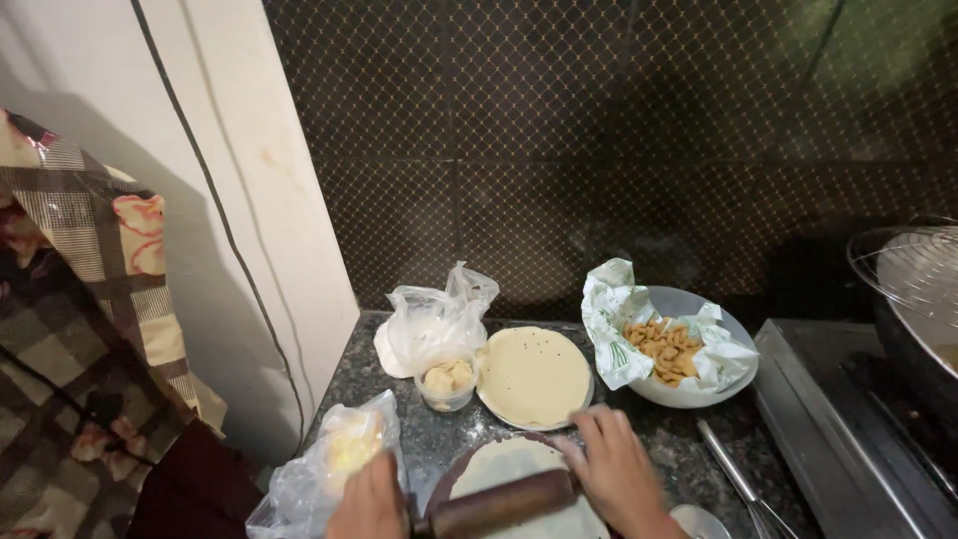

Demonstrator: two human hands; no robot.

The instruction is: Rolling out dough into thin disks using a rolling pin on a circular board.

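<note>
Left hand [371, 499] fingers grip the rolling pin [496, 505]; right hand [617, 469] fingers press flat on it, over dough [499, 462].

Single head-worn view, looking forward and slightly down from above a dark speckled stone counter [439, 439]. Facing a brown tiled wall [619, 150] straight ahead, filling the upper half. Close range: left hand [371, 502] and right hand [617, 471] cropped by the bottom edge, on a wooden rolling pin [499, 504]. Pale wall corner [249, 190] and checked cloth [70, 329] at left; steel stove [848, 439] and dark pan [913, 319] cut off at right. No second view; no shared field.
</note>
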